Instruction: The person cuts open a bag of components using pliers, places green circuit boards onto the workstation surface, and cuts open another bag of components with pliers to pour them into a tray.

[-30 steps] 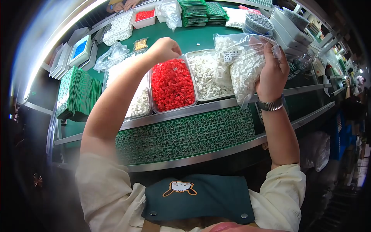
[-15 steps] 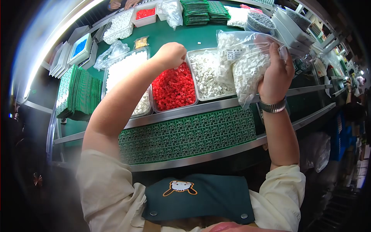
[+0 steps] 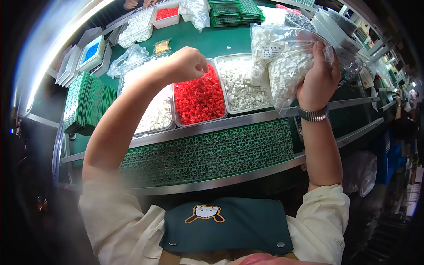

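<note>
My right hand (image 3: 321, 78), with a metal watch on the wrist, grips the top right edge of a clear bag (image 3: 289, 66) full of white connectors. The bag hangs over the right part of a tray of white connectors (image 3: 244, 86). Above the upper left edge of the tray of red parts (image 3: 198, 99) is my left hand (image 3: 190, 65), its fingers curled together; anything between them is too small to tell. A tray of white parts (image 3: 155, 117) lies partly behind my left forearm. Green circuit boards (image 3: 212, 152) lie in a row along the front rails.
Stacked green boards (image 3: 88, 102) stand at the left, near a blue-part bin (image 3: 91, 52). At the back are a small red-part bin (image 3: 167, 17), more board stacks (image 3: 225, 13) and a bag of yellow parts (image 3: 162, 46). A co-worker's hands (image 3: 139, 4) show at the top.
My left hand moved right, then back left, staying over the back of the red tray. My right hand and the bag have shifted slightly right and upward.
</note>
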